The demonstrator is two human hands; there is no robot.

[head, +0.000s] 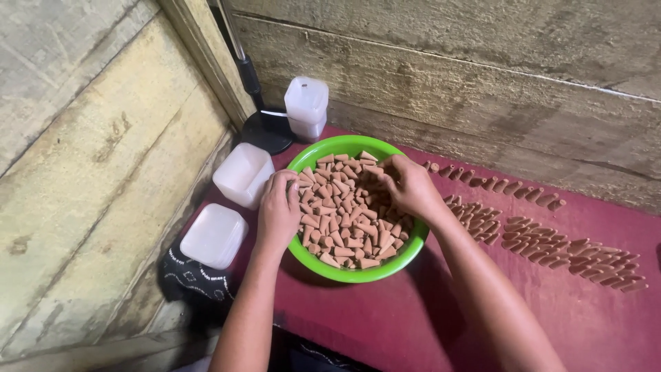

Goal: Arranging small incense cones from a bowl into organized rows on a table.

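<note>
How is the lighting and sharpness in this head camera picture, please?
Head view: soft, even light with no harsh glare; the green bowl throws a dim shadow on the red cloth; left hand, right hand and cones look sharp; planks bend slightly toward the edges.

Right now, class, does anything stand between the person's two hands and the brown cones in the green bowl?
Nothing visible does. The left hand and right hand are both already inside the green bowl, fingers down among the cones. The white containers stand left of the bowl, clear of both hands.
</note>
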